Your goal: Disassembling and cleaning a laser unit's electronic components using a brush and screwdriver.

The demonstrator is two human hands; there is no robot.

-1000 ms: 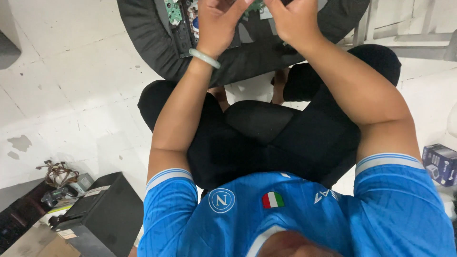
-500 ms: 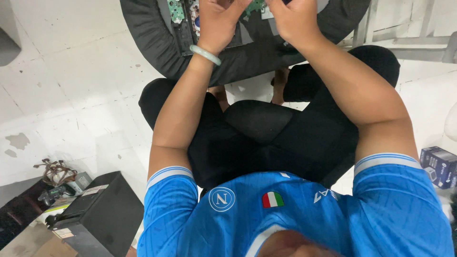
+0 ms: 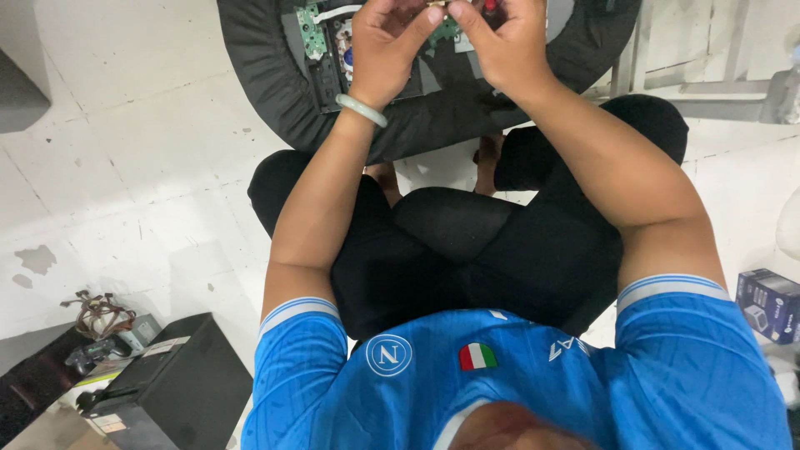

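Pinching small part at top edge: left hand (image 3: 385, 52) and right hand (image 3: 500, 46), fingertips together, above green circuit board (image 3: 312, 32) on black cushion (image 3: 433, 125).

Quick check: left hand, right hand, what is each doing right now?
Left hand: fingers curled, pinching a small green circuit board.
Right hand: fingers curled, gripping the same board from the other side.

Two hands (image 3: 392, 50) (image 3: 500, 46), one green circuit board (image 3: 310, 29), one bracelet (image 3: 362, 110), one black box (image 3: 171, 387), one blue carton (image 3: 768, 304).
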